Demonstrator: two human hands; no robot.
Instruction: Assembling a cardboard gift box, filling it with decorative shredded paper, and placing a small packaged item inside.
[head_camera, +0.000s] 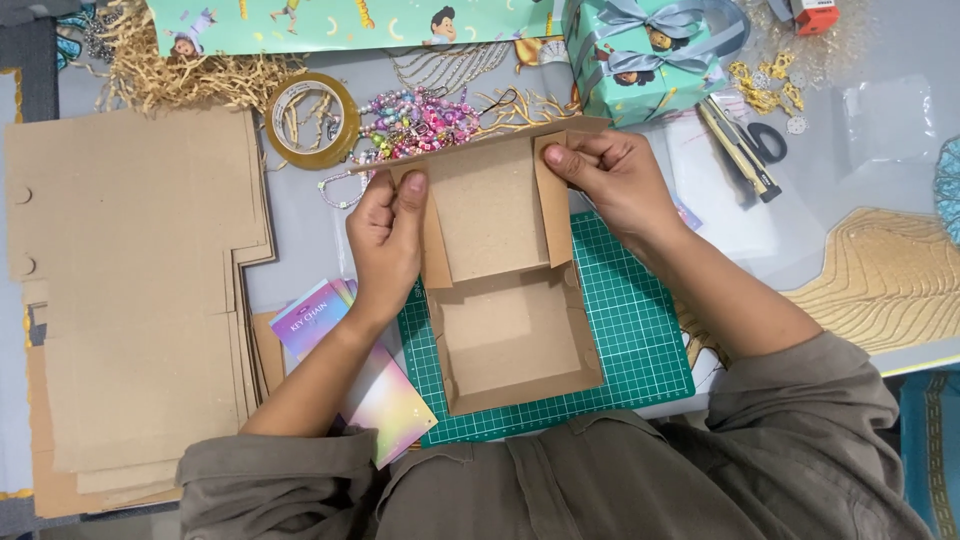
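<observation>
Cardboard box (505, 330) sits on the green cutting mat (640, 330), base formed, lid unclosed. Left hand (388, 240) and right hand (610, 175) each pinch a side flap, folding inward.

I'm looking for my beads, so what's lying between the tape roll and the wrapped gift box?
In the head view, a heap of colourful beaded strands lies between the tape roll and the wrapped gift box.

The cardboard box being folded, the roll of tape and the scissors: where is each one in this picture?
cardboard box (510, 345): head view, on the bare inner floor of its tray.
roll of tape (348, 138): head view, on the right side of its clear ring.
scissors (778, 152): head view, on the rim of a black handle loop.
</observation>
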